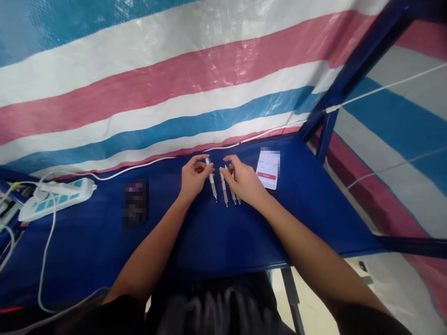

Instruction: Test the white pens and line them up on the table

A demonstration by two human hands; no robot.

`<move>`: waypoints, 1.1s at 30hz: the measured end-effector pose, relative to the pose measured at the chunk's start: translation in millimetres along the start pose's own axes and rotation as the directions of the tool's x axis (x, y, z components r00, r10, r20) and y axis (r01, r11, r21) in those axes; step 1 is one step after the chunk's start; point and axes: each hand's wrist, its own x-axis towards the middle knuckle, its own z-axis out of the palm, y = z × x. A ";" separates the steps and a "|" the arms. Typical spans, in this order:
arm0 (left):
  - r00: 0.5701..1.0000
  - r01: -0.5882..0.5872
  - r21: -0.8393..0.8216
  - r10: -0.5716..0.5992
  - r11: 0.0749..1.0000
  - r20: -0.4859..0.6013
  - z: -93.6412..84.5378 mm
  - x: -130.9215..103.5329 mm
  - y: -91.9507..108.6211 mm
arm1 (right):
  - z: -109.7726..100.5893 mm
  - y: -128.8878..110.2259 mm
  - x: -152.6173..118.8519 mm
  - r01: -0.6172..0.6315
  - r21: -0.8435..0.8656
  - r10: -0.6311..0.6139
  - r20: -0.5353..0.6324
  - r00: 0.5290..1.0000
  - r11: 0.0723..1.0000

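Note:
Several white-and-grey click pens lie side by side on the blue tabletop [223, 242], their tips pointing toward me. My left hand [194, 176] has its thumb and forefinger closed on the leftmost pen [213, 184], near its upper end. Just to the right, my right hand [244, 179] curls over the other pens, thumb at the top of the middle pen [224, 190]. Beneath its fingers, the right-hand pens [234, 197] show mainly their lower ends; their upper parts are mostly hidden.
A lit phone [267, 174] lies right of my right hand. At left are a blurred dark object [135, 203] and a white power strip [57, 197] with cables. Behind the table hangs a striped plastic sheet [174, 70]; a blue metal post [352, 70] rises at the right.

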 end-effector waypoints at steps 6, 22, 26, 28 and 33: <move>0.992 0.038 0.065 -0.046 0.997 0.114 2.8 17.0 -9.3 | -3.3 10.0 3.7 0.020 0.009 -0.019 -0.067 0.998 1.000; 0.995 0.007 0.125 -0.019 0.992 0.095 6.4 -4.7 -9.9 | 1.0 3.6 2.2 -0.025 -0.228 0.036 0.043 0.998 0.973; 0.997 -0.008 0.194 -0.006 0.981 0.074 6.2 -7.9 -12.0 | -11.7 -5.1 2.6 -0.242 -0.475 0.220 -0.103 0.970 0.846; 0.997 0.001 0.213 -0.017 0.977 0.074 6.1 -9.0 -12.9 | -21.3 -8.4 2.6 -0.311 -0.527 0.264 -0.165 0.950 0.791; 0.998 0.023 0.186 -0.032 0.982 0.046 7.3 -9.4 -15.7 | -32.7 -13.3 1.0 -0.326 -0.649 0.328 -0.122 0.937 0.687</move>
